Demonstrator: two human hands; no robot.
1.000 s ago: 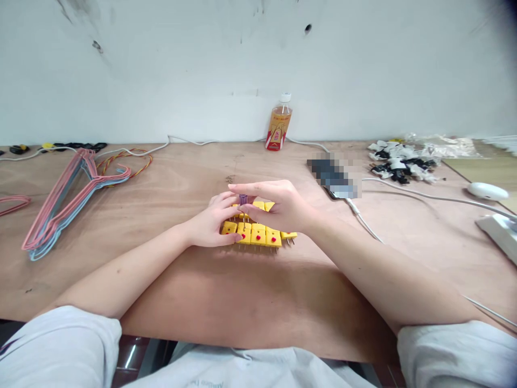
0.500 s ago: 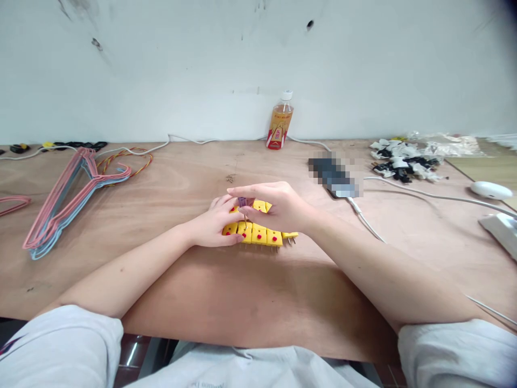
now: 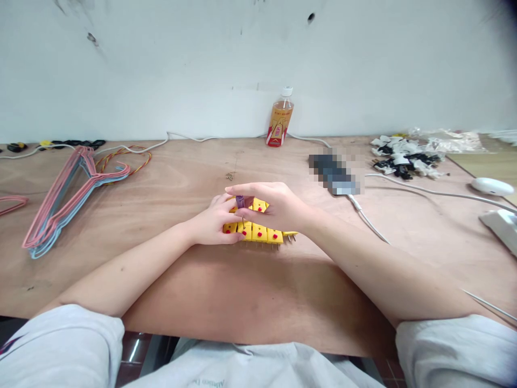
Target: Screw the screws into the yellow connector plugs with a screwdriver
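Note:
Rows of yellow plugs (image 3: 259, 233) with red dots on top and metal pins underneath lie on the wooden table in front of me. My left hand (image 3: 210, 222) grips their left end, thumb along the near side and fingers over the far side. In my right hand (image 3: 283, 205) is a small screwdriver (image 3: 240, 202) with a purple handle, held upright between the thumb and fingers. Its thin shaft points down at a plug in the near row; the hands partly hide the tip and the far row.
Several tiny screws (image 3: 229, 176) lie beyond the plugs. Pink and blue hangers (image 3: 67, 207) are at the left, and a bottle (image 3: 280, 121) stands by the wall. A phone (image 3: 331, 172) with a cable, and a pile of black and white parts (image 3: 404, 156), lie at the right.
The screwdriver's handle has turned and tilted slightly between my right fingers. My left hand stays on the plugs. The whole view has shifted a little.

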